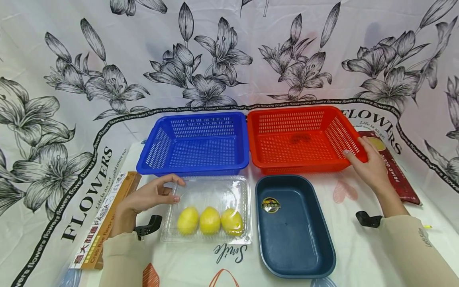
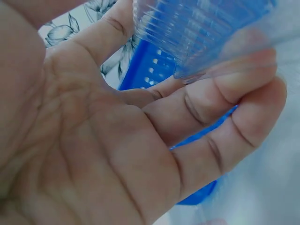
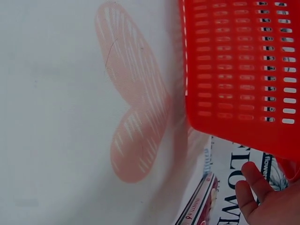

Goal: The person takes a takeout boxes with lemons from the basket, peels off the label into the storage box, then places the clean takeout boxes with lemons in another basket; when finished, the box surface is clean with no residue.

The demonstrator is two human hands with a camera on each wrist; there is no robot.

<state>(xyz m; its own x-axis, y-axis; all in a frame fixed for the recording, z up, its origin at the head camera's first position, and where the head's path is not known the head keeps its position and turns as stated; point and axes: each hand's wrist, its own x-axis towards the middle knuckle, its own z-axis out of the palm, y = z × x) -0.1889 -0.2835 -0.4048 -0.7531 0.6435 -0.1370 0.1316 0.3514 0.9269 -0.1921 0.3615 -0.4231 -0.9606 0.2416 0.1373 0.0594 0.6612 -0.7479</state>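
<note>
A clear plastic box (image 1: pixel 206 187) with three lemons (image 1: pixel 209 220) in its near half lies in front of the blue basket. My left hand (image 1: pixel 154 195) grips the box at its upper left side, thumb and index fingertip on the plastic. In the left wrist view, the ribbed clear plastic overlaps the fingertips (image 2: pixel 248 70). At the far right, my right hand (image 1: pixel 373 165) holds the rim of the red basket (image 1: pixel 290 163), thumb over the inner side and fingers outside. The right wrist view shows part of these fingers (image 3: pixel 255 180) below the basket's corner.
A blue basket (image 1: pixel 195 173) stands at the back left, beside the red one. The dark blue tray (image 1: pixel 294 239) sits right of the plastic box. A pasta box (image 1: pixel 104 223) lies at the left, and a dark red packet (image 1: pixel 398 175) lies behind the right hand.
</note>
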